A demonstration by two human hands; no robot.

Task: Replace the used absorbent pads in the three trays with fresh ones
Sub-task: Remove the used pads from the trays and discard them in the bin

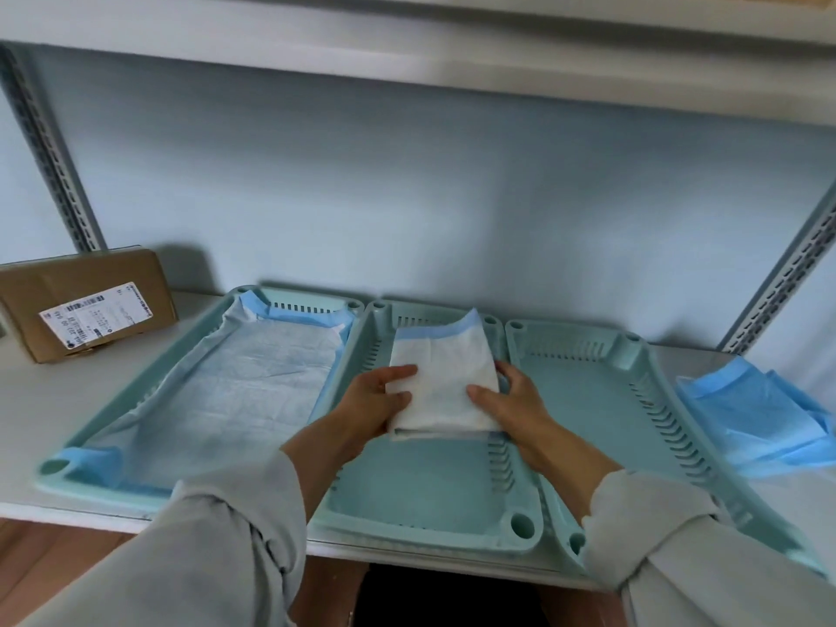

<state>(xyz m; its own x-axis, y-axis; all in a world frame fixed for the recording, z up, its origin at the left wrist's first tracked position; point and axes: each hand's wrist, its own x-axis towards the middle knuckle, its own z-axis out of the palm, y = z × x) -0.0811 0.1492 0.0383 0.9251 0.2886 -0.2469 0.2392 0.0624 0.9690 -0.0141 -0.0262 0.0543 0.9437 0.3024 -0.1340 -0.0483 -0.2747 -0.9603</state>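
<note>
Folded pad (441,386) above bare middle tray (407,491), pinched by left hand (377,402) and right hand (513,402).

I'm at a storage shelf, a stockroom or utility room by the look of it: slotted metal uprights (47,147) carry white shelf boards (407,52) against a pale blue wall (407,196), a labelled cardboard parcel (88,303) sits beside three matching teal trays (601,350).

Pale blue wall (452,210) behind white shelf (90,400); wooden floor (54,563).
</note>
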